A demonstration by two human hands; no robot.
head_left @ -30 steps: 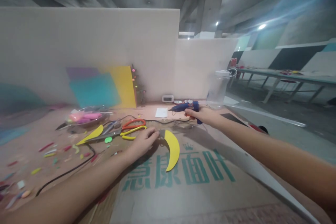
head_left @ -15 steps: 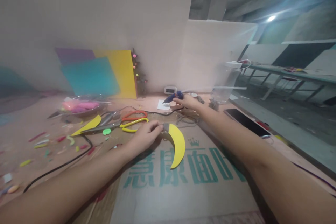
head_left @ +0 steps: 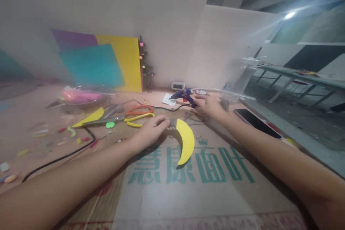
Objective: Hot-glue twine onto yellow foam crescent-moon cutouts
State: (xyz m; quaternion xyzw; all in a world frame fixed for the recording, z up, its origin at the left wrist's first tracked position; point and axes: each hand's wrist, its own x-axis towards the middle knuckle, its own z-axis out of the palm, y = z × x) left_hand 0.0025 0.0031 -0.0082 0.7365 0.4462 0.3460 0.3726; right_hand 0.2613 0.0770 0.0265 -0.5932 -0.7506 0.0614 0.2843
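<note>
My left hand (head_left: 151, 129) pinches the grey end of a yellow crescent-shaped piece (head_left: 186, 140), whose pointed tip hangs down over the printed board. My right hand (head_left: 208, 105) has its fingers apart beside the handle of a blue glue gun (head_left: 181, 94); whether a fingertip touches it I cannot tell. The gun's nozzle lies over a small white paper (head_left: 167, 100). Left of my left hand lie scissors (head_left: 138, 115) with orange and yellow handles, near another yellow cut piece (head_left: 93, 116).
Colored sheets (head_left: 91, 65) lean against the white wall. A clear bag of pink material (head_left: 82, 96) and scattered scraps lie left. A phone (head_left: 257, 123) lies near the right edge, a clear container (head_left: 238, 79) behind it. A black cord (head_left: 64, 156) crosses the left side.
My right hand has let go of the glue gun and drawn back to the right, its fingers spreading. My left hand still holds the yellow crescent. The view has shifted slightly.
</note>
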